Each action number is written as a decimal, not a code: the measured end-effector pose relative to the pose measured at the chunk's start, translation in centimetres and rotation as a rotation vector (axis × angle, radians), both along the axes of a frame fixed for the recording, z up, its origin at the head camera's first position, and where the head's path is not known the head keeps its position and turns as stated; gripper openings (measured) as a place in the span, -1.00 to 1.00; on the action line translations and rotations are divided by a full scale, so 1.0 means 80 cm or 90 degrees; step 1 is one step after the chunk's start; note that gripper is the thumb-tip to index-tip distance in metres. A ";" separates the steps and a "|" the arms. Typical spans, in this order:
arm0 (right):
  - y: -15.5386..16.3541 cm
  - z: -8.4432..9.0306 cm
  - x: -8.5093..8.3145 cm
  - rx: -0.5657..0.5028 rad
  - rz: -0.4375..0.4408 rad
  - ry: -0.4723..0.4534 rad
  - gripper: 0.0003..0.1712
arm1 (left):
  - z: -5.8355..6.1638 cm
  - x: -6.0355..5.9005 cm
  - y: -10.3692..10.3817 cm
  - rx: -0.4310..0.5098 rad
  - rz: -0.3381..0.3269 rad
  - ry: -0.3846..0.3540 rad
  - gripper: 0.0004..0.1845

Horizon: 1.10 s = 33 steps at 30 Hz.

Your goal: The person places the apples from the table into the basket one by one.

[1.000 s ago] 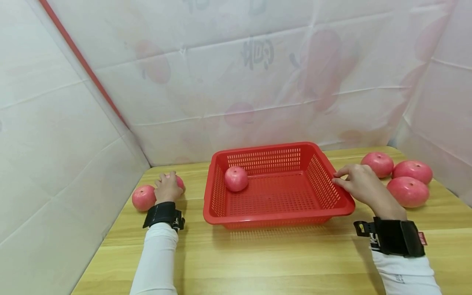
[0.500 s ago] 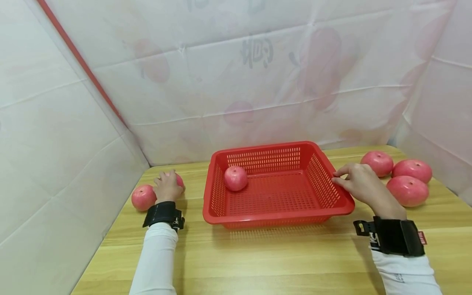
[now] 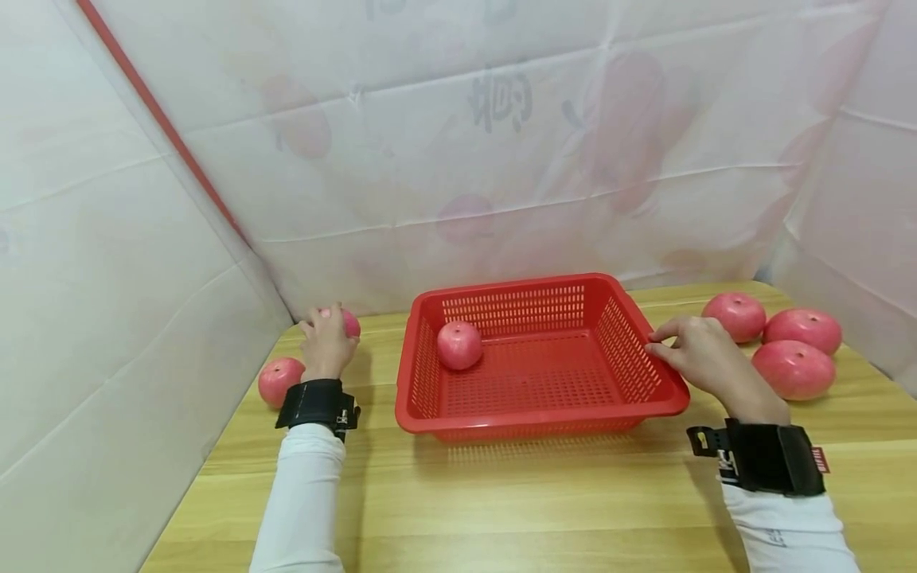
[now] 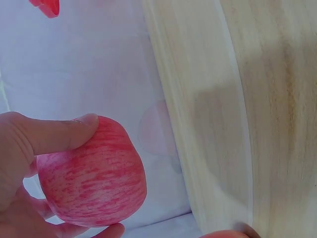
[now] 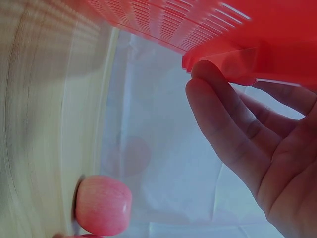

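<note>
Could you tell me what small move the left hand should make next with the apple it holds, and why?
Probably carry it right, over the basket's near-left rim. The left hand grips an apple lifted clear of the table; the red basket beside it holds one apple with plenty of bare floor, and the right hand touches the basket's right rim, likely steadying it.

table: light wood | red basket | loose apple left | three apples right
</note>
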State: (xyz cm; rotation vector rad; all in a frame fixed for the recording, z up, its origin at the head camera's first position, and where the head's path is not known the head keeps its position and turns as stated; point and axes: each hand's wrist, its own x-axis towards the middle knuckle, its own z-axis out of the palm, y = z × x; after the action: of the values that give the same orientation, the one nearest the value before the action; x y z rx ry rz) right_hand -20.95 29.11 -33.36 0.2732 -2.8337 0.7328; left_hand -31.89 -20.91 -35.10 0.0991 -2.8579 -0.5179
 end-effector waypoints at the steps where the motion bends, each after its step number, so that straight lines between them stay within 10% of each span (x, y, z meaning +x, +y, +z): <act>1: 0.000 0.000 0.000 0.000 0.000 -0.002 -0.79 | 0.000 0.001 0.000 0.003 -0.003 -0.002 -0.29; 33: 0.001 0.000 0.000 -0.008 0.012 -0.012 -0.78 | 0.036 0.006 0.038 0.023 -0.077 0.046 -0.28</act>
State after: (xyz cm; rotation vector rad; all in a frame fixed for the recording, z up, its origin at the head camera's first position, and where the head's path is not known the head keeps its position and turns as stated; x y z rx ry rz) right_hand -20.99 29.18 -33.33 0.2931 -2.8463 0.7610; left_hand -31.39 -17.86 -32.25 -0.0844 -2.7961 -0.5850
